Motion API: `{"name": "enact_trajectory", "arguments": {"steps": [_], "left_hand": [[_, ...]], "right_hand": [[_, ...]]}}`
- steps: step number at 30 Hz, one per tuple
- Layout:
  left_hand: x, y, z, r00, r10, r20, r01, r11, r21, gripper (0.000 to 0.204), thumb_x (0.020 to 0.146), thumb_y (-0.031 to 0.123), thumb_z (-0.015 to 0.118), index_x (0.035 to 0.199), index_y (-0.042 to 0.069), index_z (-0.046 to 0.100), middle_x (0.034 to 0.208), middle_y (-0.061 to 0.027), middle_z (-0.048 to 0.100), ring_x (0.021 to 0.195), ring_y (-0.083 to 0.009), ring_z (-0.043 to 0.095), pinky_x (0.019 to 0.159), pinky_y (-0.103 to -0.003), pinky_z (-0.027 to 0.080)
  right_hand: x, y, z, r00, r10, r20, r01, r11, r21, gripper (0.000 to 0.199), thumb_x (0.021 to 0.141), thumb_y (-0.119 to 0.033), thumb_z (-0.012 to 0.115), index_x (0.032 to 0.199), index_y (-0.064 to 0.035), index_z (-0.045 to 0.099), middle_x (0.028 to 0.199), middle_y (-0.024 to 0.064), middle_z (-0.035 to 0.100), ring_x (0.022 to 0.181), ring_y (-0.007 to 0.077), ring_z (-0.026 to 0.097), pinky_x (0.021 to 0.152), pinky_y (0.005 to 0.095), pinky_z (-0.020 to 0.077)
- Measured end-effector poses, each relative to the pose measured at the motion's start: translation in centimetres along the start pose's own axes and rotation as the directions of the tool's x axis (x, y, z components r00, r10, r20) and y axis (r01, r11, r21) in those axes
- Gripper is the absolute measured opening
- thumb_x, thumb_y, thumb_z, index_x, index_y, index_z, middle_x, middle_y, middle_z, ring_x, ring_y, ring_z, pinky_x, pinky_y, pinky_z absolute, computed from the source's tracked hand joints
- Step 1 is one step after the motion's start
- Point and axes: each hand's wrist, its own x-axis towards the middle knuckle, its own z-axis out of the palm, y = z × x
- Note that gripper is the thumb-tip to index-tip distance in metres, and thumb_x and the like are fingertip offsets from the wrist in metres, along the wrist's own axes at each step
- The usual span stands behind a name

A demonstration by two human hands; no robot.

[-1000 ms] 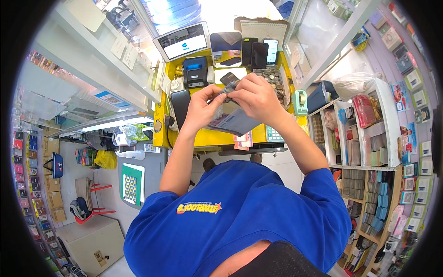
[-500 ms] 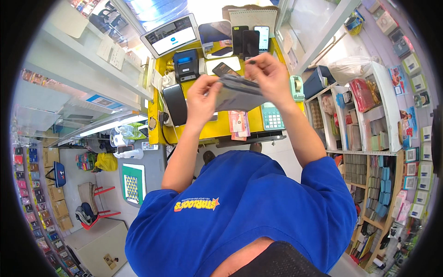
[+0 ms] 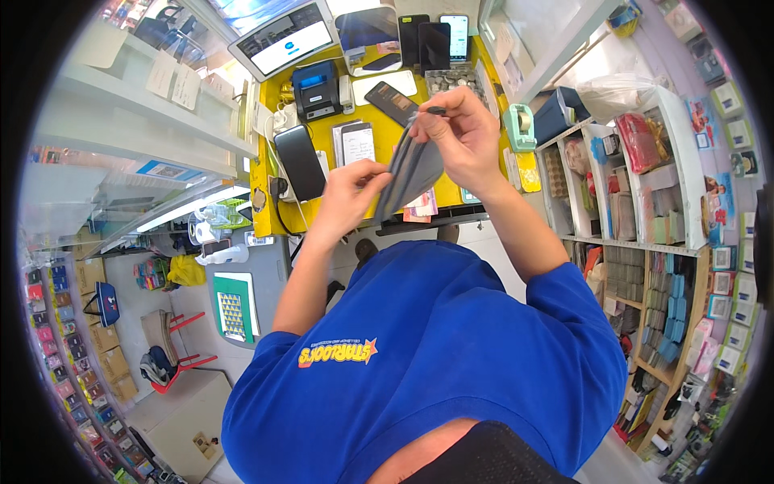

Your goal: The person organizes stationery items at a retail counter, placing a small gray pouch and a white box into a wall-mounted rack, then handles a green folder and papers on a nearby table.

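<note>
**Both hands on a grey case above the yellow counter**

The right hand (image 3: 463, 133) pinches the upper edge of a flat grey case (image 3: 413, 168), thumb and fingers closed on it near its top corner. The left hand (image 3: 355, 189) grips the lower edge of the same case, its fingers curled round the side nearest the body. The case is held up in the air, tilted, its long side running from the left hand up to the right hand, and it hangs in front of the counter (image 3: 385, 133) rather than lying on it.

Just beyond the right hand a dark phone (image 3: 393, 100) lies at a slant on the yellow surface. To the left of it sits a phone with a lit white screen (image 3: 357, 143), and further left a black phone (image 3: 300, 164) lies face down near the counter's edge. A small black printer (image 3: 317, 87) stands behind these, with a tilted screen (image 3: 284, 37) at the back left. Near the back, a tray of coins (image 3: 451, 81) sits beside more phones standing upright. A teal tape dispenser (image 3: 520, 127) stands at the counter's right end, close to the right wrist. Past it, white shelves (image 3: 637, 181) hold stacked packets. Both forearms come up from blue sleeves (image 3: 435, 347).
</note>
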Motion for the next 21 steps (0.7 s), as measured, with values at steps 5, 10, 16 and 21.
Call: {"name": "enact_trajectory", "arguments": {"steps": [5,10,16,21], "left_hand": [[0.8,0.4,3.4,0.987,-0.051,-0.154,0.011,0.968,-0.253,0.010,0.097,0.009,0.070,0.096,-0.001,0.066,0.084,-0.0018,0.066,0.077,-0.0077,0.059,0.067,-0.026,0.047],[0.1,-0.4,2.9,0.957,-0.210,-0.201,0.029,0.757,-0.652,0.014,0.100,0.016,0.070,0.098,0.003,0.065,0.088,0.0022,0.064,0.084,-0.0048,0.055,0.075,-0.023,0.044],[-1.5,-1.8,2.3,0.927,-0.340,-0.160,0.111,0.654,-0.748,0.011,0.102,0.015,0.065,0.099,0.004,0.066,0.092,-0.0008,0.068,0.088,-0.0092,0.063,0.089,-0.028,0.051],[-4.1,-3.3,-1.9,0.906,-0.281,-0.315,0.066,0.832,-0.551,0.017,0.102,0.010,0.056,0.086,0.005,0.059,0.082,-0.0021,0.066,0.079,-0.0089,0.060,0.079,-0.026,0.048]], "right_hand": [[1.1,-0.9,1.2,0.999,-0.049,-0.012,0.039,0.908,-0.417,0.031,0.090,-0.012,0.077,0.114,-0.0001,0.061,0.092,0.0071,0.069,0.077,0.0139,0.068,0.073,0.0263,0.0541],[-2.1,0.0,2.4,0.938,0.268,0.219,-0.078,0.779,-0.622,0.056,0.081,-0.026,0.086,0.126,-0.0025,0.061,0.100,0.0120,0.072,0.089,0.0281,0.071,0.079,0.0361,0.0554],[-4.2,3.8,0.3,0.874,0.481,0.074,-0.430,0.835,-0.344,0.019,0.087,-0.008,0.074,0.104,0.0007,0.071,0.083,0.0061,0.072,0.079,0.0136,0.069,0.076,0.0295,0.0535],[-3.8,5.5,-2.9,0.846,0.505,-0.173,-0.532,0.777,-0.337,0.011,0.088,-0.004,0.070,0.098,0.0009,0.069,0.077,0.0037,0.071,0.069,0.0088,0.064,0.065,0.0249,0.0506]]}}
